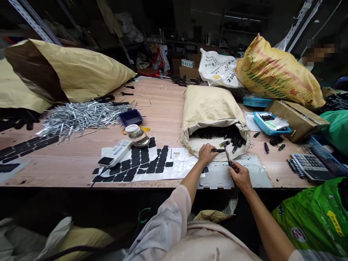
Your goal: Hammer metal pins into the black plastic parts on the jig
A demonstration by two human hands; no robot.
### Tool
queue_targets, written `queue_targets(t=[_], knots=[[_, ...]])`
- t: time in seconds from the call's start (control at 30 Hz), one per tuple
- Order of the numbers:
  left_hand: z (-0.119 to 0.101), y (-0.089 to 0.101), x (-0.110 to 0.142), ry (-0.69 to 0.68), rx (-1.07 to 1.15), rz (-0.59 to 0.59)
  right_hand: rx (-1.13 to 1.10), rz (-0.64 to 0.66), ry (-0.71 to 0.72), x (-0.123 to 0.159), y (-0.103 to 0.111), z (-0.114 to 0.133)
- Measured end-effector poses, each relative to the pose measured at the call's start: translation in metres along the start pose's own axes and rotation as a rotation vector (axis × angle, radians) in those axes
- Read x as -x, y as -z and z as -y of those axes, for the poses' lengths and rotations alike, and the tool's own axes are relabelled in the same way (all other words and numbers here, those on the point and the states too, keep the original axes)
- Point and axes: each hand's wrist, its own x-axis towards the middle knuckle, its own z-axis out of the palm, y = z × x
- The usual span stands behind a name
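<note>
The long wood-grain table (163, 94), smooth and pinkish-brown, gives a broad base; small work is best done near its front edge, as here, with both forearms coming in low from the near side. Toward the far right slumps a bulging yellow woven sack (280, 72), creased and printed in green and red. Nearer, right of centre, a cream woven sack (212, 105) lies with its wide, frayed mouth toward the person; its folded lip gives under pressure, so a light touch would suit it better than a heavy one. On the left spreads a bristling heap of thin, shiny metal rods (84, 117). Just right of it stands a squat, clear jar with a white lid (137, 136).

At the sack's mouth, the left hand (207, 154) pinches a piece, and the right hand (241, 175) is wrapped round a tool's grip. That tool is a small hammer with a dark grip and a metal shaft (228, 155), its head close by the piece; whether they touch cannot be told. A loose wrist and short, square taps would likely give most control, with the left fingertips well back from the head. The slim, glossy black piece (218, 150) lies near the sack's lower lip; being narrow and probably rounded, it may roll unless pinched firmly and backed by something solid.
</note>
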Motion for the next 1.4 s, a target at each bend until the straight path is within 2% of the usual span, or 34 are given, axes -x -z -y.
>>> queue_targets(t=[0.1,0.2,0.43,0.53,0.6,0.67,0.8,0.87,0.93,1.0,1.1,1.17,1.27,1.4], knots=[[0.0,0.0,0.001,0.008,0.006,-0.014,-0.001,0.025,0.044,0.0,-0.004,0.002],[-0.001,0.0,0.003,0.009,0.006,-0.018,-0.066,0.032,0.012,0.001,-0.006,-0.003],[-0.001,0.002,0.001,-0.011,0.029,-0.026,-0.446,-0.13,-0.137,-0.005,-0.001,-0.016],[-0.008,0.012,0.012,-0.038,0.119,-0.112,-0.49,-0.151,-0.148,-0.008,0.001,-0.015],[-0.014,0.02,0.037,-0.093,0.172,-0.198,-0.495,-0.151,-0.139,-0.009,0.002,-0.014],[-0.016,0.028,0.077,-0.161,0.209,-0.2,-0.501,-0.149,-0.135,-0.009,0.002,-0.014],[-0.006,0.033,0.174,-0.21,0.208,0.129,-0.516,-0.141,-0.142,-0.009,0.003,-0.014],[0.002,0.029,0.209,-0.127,0.111,0.278,-0.524,-0.145,-0.136,-0.009,0.003,-0.013],[0.008,0.022,0.23,0.015,0.008,0.362,-0.527,-0.152,-0.127,-0.009,0.004,-0.012],[0.009,0.017,0.236,0.12,-0.051,0.414,-0.522,-0.162,-0.118,-0.008,0.004,-0.011],[-0.005,0.016,0.223,0.088,0.0,0.466,-0.527,-0.208,-0.115,-0.007,0.003,-0.011],[-0.023,0.02,0.197,0.019,0.088,0.41,-0.54,-0.266,-0.119,-0.006,0.002,-0.01],[-0.052,0.024,0.13,-0.051,0.185,0.177,-0.547,-0.344,-0.126,-0.005,-0.001,-0.009],[-0.075,0.01,0.018,-0.001,0.121,-0.054,-0.538,-0.336,-0.137,-0.007,-0.004,-0.011]])
